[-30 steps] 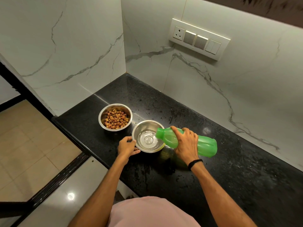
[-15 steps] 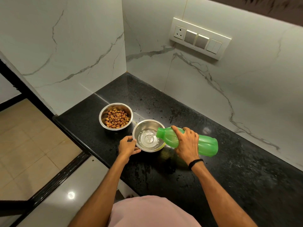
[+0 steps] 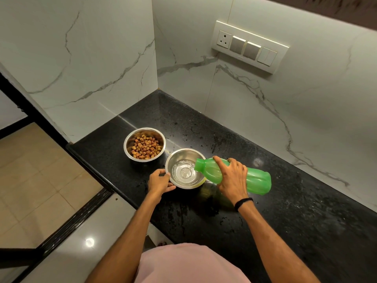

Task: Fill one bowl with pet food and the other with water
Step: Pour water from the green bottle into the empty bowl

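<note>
Two steel bowls stand side by side on the black counter [image 3: 306, 211]. The far bowl [image 3: 130, 139] holds brown pet food kibble [image 3: 145, 149]. The near bowl [image 3: 184, 155] has shallow water [image 3: 183, 172] in its bottom. My right hand [image 3: 231, 177] grips a green plastic bottle [image 3: 258, 179] tipped nearly flat, its mouth over the near bowl, and a thin stream of water runs out. My left hand [image 3: 159, 181] holds the near bowl's left rim, thumb and fingers curled round it.
White marble walls close in the counter's back and left sides. A switch panel [image 3: 250, 46] sits on the back wall. The counter's front edge [image 3: 106, 180] drops to a tiled floor [image 3: 30, 180] at the left. Water spots mark the counter.
Water keeps pouring and the pool in the near bowl has spread a little. Both hands and the bottle stay nearly where they were.
</note>
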